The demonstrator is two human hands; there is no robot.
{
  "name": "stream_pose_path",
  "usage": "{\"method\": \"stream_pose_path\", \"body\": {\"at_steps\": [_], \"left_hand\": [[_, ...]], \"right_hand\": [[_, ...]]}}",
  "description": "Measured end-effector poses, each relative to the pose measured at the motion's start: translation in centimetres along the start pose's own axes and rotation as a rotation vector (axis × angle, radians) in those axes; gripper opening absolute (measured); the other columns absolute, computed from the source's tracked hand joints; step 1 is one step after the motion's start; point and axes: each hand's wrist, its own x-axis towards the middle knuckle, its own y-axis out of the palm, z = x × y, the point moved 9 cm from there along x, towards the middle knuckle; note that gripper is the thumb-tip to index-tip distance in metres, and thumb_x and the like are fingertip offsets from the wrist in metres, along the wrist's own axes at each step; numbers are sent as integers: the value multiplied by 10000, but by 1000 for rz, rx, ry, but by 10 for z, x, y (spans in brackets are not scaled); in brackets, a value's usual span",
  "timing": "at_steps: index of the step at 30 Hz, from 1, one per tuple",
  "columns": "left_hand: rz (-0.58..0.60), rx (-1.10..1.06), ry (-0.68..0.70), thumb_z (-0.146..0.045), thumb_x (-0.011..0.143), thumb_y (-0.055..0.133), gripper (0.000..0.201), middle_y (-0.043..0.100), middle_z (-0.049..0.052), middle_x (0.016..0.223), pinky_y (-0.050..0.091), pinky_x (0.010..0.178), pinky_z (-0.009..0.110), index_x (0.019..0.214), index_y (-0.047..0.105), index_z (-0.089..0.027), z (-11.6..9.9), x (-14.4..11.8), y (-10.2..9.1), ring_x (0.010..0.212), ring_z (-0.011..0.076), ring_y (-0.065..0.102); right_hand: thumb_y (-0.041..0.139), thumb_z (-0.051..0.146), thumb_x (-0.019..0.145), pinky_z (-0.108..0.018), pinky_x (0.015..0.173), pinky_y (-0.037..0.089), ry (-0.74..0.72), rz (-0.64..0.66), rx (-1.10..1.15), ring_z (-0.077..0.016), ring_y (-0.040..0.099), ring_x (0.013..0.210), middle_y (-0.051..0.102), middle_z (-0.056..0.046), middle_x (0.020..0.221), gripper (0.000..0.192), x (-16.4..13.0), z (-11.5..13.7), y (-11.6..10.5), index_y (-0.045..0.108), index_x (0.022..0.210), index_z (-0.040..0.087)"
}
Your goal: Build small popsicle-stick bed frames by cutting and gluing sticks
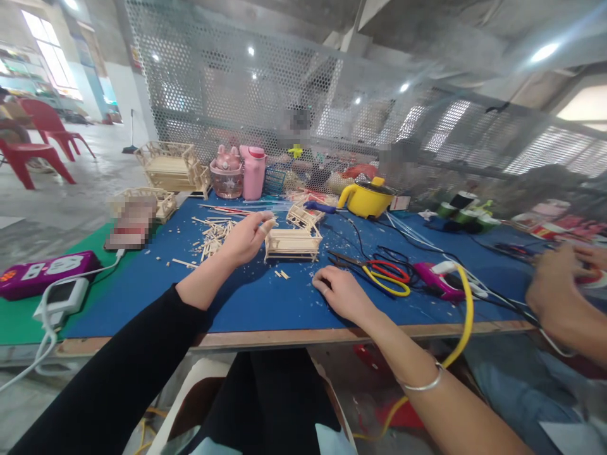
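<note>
My left hand (246,240) hovers over the mat with thumb and forefinger tips close together in a pinch. Anything between them is too small to make out. Just right of those fingertips stands a small wooden stick frame (293,243) with a slatted bed; whether they touch it is unclear. Behind and below the hand lies a loose pile of short wooden sticks (215,239). My right hand (344,292) rests on the blue mat (279,303), loosely curled, thumb apart, with nothing visible in it. Beside it are scissors (353,262) with dark blades.
Another small wooden frame (303,216) and a blue-handled tool (320,206) lie behind. A yellow pot (370,199), pink bottle (254,174) and larger wooden frame (171,167) stand at the back. Cables and a yellow hose (467,316) run rightward, near a co-worker's hands (557,278).
</note>
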Motion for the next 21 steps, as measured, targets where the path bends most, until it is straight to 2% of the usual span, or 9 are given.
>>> {"method": "stream_pose_path", "body": {"at_steps": [2,6,9,13,18,21], "left_hand": [[-7,-5,1,-434,937,348,429,649,106,1184,447,973,367,1157,593,-159,-1,0,-1,1115,221,589],[-3,-9,3,-449,938,340,449,651,115,1177,451,960,370,1152,595,-148,-1,0,-1,1099,224,594],[3,-6,9,-453,937,342,435,654,103,1170,457,951,366,1144,597,-167,0,0,1,1084,217,600],[6,-5,12,-453,939,334,438,657,101,1160,459,947,366,1144,597,-168,1,-1,3,1069,214,605],[-3,-1,4,-449,935,339,425,670,90,1135,463,942,369,1136,602,-182,0,-1,2,1064,215,608],[-12,-10,1,-449,934,342,422,670,91,1137,463,945,364,1127,605,-181,0,-1,0,1074,217,606]], "right_hand": [[502,190,879,-292,790,439,16,14,-6,-190,629,868,700,-72,917,184,4,-4,0,683,854,165],[564,239,859,-264,776,451,-46,78,13,-173,646,851,717,-43,913,153,10,0,0,708,880,192],[577,248,858,-262,758,447,-111,116,-163,-179,642,829,703,-56,881,151,10,11,3,714,840,186],[480,178,890,-289,718,445,-128,144,-354,-224,643,842,675,-113,868,221,7,25,11,681,806,148],[440,-6,795,-311,689,452,-55,107,-364,-260,653,831,660,-195,901,242,12,26,15,656,845,90],[461,44,817,-293,737,462,-56,97,-306,-227,661,845,687,-145,904,222,18,15,10,667,818,129]]}}
